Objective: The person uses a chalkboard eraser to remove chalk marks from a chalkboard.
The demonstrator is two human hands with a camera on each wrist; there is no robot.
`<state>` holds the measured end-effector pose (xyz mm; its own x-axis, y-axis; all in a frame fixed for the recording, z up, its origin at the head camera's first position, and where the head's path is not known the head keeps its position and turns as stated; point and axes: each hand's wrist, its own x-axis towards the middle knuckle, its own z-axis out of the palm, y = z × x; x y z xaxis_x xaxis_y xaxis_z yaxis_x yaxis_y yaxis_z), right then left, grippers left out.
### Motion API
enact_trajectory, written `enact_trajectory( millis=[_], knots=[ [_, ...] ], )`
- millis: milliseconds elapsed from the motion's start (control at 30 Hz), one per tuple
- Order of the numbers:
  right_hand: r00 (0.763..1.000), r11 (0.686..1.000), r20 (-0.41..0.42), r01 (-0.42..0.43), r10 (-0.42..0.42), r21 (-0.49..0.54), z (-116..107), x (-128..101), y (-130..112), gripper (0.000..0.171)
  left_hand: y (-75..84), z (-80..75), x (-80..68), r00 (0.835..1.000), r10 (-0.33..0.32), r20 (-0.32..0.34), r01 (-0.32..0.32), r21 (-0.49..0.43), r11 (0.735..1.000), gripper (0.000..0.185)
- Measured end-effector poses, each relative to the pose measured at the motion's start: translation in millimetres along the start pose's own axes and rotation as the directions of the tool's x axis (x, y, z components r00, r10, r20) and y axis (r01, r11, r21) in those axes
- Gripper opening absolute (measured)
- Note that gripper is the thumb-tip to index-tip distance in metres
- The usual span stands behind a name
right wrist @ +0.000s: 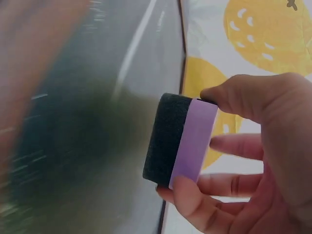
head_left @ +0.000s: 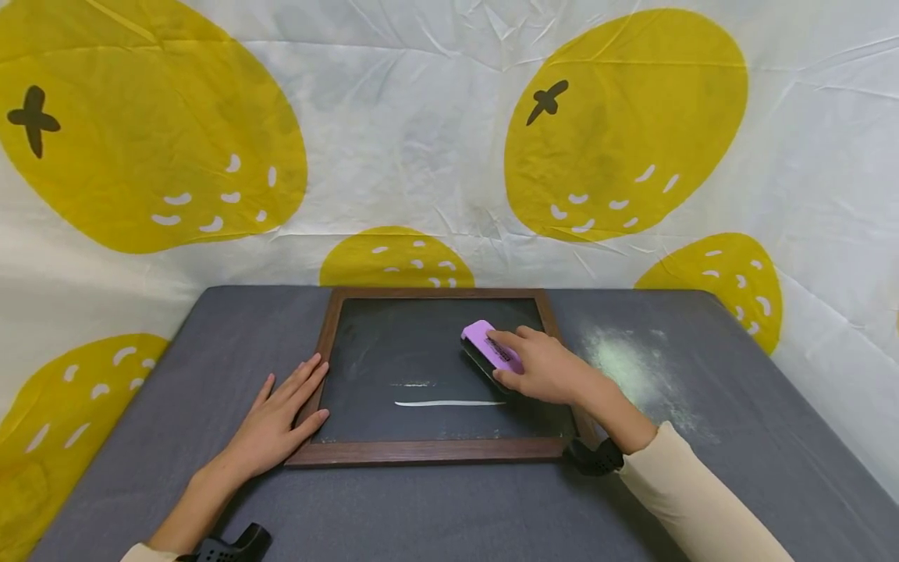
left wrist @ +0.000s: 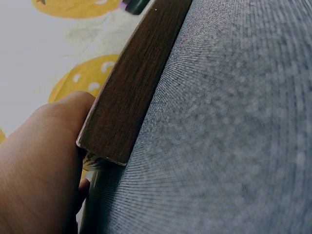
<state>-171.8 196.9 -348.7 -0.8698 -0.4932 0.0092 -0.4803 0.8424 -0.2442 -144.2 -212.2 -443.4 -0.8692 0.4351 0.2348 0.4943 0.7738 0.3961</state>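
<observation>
A small chalkboard [head_left: 393,336] in a brown wooden frame [left wrist: 131,83] lies on the cloth-covered table. Across its lower part runs a white chalk line [head_left: 449,403], with a fainter broken streak above it. My left hand [head_left: 274,429] rests on the frame's left side, fingers extended; the left wrist view has the thumb side against the frame's corner. With thumb and fingers, my right hand [head_left: 551,367] grips a purple chalkboard eraser [head_left: 492,349] over the right half of the board. Its dark felt pad [right wrist: 167,139] faces the board; whether they touch, I cannot tell.
Pale chalk dust [head_left: 625,363] marks the grey tablecloth [head_left: 435,507] right of the board. Behind the table hangs a white curtain [head_left: 414,140] with large yellow fruit prints. A black wrist device [head_left: 593,457] sits on the right wrist, near the frame's lower right corner.
</observation>
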Motion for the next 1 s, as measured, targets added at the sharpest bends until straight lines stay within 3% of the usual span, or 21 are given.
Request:
enact_trajectory(
  millis=[400,600,800,1000],
  knots=[
    [0.977,0.986,-0.168,-0.147,0.132,-0.075,27.1,-41.0,0.7,0.062,-3.7,-0.5,0.2,1.000,-0.015,0.009,0.015,-0.001,1.000,0.068],
    [0.965,0.975,-0.209,-0.186,0.158,-0.120,37.5,-41.5,-2.5,0.065,-2.3,0.7,0.8,1.000,-0.008,0.005,0.008,-0.010,1.000,0.068],
    [0.960,0.986,-0.247,-0.153,0.131,-0.070,42.6,-39.0,-5.2,0.065,-1.5,-0.2,3.0,1.000,0.000,0.007,0.000,-0.007,1.000,0.068],
    [0.965,0.986,-0.221,-0.159,0.144,-0.049,44.4,-31.3,-14.6,0.062,-1.0,-1.1,3.8,1.000,0.012,-0.006,-0.012,-0.004,1.000,0.067]
  ],
)
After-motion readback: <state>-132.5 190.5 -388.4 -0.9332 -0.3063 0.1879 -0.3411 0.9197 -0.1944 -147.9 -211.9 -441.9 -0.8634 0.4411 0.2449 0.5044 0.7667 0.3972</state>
